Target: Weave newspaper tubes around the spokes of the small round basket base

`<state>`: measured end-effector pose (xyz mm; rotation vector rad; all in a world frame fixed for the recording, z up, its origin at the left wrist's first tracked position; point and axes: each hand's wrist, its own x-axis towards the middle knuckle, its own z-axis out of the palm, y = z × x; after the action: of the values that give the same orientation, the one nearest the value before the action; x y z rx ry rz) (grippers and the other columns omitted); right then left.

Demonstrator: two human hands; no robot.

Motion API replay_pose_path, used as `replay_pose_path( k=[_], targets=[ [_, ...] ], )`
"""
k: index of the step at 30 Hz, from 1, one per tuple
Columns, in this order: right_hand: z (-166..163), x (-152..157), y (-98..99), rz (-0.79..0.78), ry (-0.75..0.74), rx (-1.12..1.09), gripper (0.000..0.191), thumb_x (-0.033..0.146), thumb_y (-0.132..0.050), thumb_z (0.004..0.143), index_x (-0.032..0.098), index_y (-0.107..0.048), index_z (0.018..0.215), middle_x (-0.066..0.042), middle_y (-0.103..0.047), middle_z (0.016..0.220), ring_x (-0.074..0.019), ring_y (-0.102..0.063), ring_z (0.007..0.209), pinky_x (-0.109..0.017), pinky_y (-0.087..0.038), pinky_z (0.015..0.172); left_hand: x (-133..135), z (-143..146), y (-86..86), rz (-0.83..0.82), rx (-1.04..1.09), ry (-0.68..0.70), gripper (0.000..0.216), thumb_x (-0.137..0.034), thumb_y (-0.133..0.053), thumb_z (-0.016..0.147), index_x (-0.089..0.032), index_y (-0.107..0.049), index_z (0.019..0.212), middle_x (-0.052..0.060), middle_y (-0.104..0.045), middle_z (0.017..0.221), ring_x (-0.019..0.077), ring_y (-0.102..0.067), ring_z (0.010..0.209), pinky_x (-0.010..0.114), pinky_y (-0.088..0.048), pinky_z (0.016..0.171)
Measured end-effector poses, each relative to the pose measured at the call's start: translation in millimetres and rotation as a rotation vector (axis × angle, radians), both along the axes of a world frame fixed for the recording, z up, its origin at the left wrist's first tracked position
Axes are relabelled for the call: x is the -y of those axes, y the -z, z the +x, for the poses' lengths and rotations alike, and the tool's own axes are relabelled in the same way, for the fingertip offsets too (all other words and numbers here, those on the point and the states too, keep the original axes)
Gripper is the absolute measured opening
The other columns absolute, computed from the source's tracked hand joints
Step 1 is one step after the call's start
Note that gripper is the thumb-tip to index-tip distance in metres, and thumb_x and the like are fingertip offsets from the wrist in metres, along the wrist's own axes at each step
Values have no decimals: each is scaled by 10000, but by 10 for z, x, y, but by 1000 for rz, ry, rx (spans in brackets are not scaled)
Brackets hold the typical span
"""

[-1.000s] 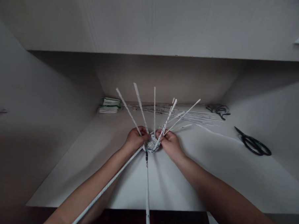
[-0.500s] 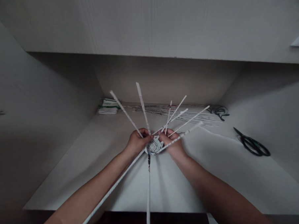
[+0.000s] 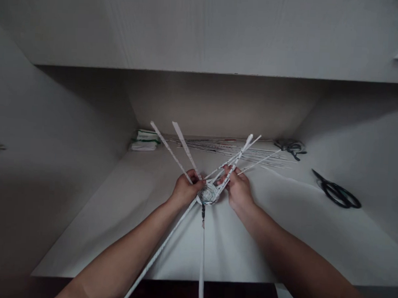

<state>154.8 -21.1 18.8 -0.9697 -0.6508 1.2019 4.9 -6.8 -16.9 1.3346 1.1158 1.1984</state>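
A small round woven piece of rolled paper (image 3: pixel 207 194) is held up between my hands, with several white paper tubes radiating from its rim. My left hand (image 3: pixel 186 189) grips its left edge, thumb on top, beside two tubes that point up and away. On the right side, my right hand (image 3: pixel 235 185) pinches a paper tube (image 3: pixel 235 164) near the rim, where several tubes cross. One long paper tube (image 3: pixel 202 259) runs from the weave toward me, dark near its top. Another passes down along my left forearm. The fingertips beneath the piece are partly hidden.
Black-handled scissors (image 3: pixel 339 193) lie on the white surface (image 3: pixel 280 240) to the right. Along the back wall are a pile of thin paper sticks (image 3: pixel 219 146), a folded white and green cloth pack (image 3: pixel 144 140) and a dark tangled item (image 3: pixel 292 148). A board (image 3: pixel 204 35) overhangs above.
My right hand has moved slightly right and now pinches a tube. That tube has swung from pointing right to pointing more upward, across the others. My left hand keeps its grip.
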Motion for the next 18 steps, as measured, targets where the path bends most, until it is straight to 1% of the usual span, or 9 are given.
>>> replay_pose_path(
  k=[3, 6, 9, 12, 14, 16, 18],
  targets=[
    [54, -29, -11, 21, 31, -10, 311, 406, -756, 652, 207, -552, 775, 79, -525, 545, -76, -489, 427, -218, -415, 438, 4, 12, 10, -7, -1, -1, 172, -269, -704, 631, -172, -570, 677, -24, -588, 635, 120, -552, 594, 233, -421, 589],
    [127, -75, -33, 75, 118, 2, 299, 348, -752, 646, 213, -589, 858, 69, -570, 645, -54, -468, 433, -194, -383, 399, 11, 16, 21, -8, -17, 17, 163, -262, -707, 630, -173, -583, 689, -21, -594, 645, 124, -555, 603, 237, -425, 599],
    [175, -105, -59, 97, 160, 8, 314, 297, -753, 626, 208, -614, 892, 61, -578, 651, -56, -476, 447, -180, -360, 377, 14, 16, 25, 3, -25, 34, 151, -253, -701, 634, -173, -594, 705, -17, -597, 654, 126, -553, 612, 239, -423, 600],
    [162, -87, -68, 87, 120, -36, 299, 304, -750, 632, 206, -594, 868, 50, -599, 644, -85, -540, 476, -196, -400, 393, 14, 17, 14, 13, -23, 28, 138, -243, -692, 639, -172, -588, 695, -27, -575, 632, 116, -530, 588, 233, -406, 582],
    [124, -56, -55, 60, 77, -51, 288, 331, -739, 655, 212, -563, 849, 31, -641, 671, -117, -591, 498, -222, -437, 415, 16, 17, -4, 23, 0, 8, 145, -243, -694, 635, -172, -579, 686, -34, -560, 619, 111, -518, 576, 230, -398, 574],
    [76, -24, -28, 26, 15, -30, 296, 337, -737, 658, 211, -556, 856, 4, -690, 748, -133, -615, 495, -248, -466, 437, 21, 16, -24, 32, 13, -7, 156, -244, -698, 630, -172, -568, 676, -35, -556, 614, 111, -516, 575, 228, -397, 573],
    [32, 1, 5, -6, -61, 8, 305, 327, -741, 644, 199, -575, 865, -17, -713, 829, -128, -609, 467, -262, -481, 453, 27, 15, -35, 41, 6, -11, 153, -239, -695, 632, -172, -564, 674, -33, -557, 614, 112, -516, 578, 229, -396, 573]
  ],
)
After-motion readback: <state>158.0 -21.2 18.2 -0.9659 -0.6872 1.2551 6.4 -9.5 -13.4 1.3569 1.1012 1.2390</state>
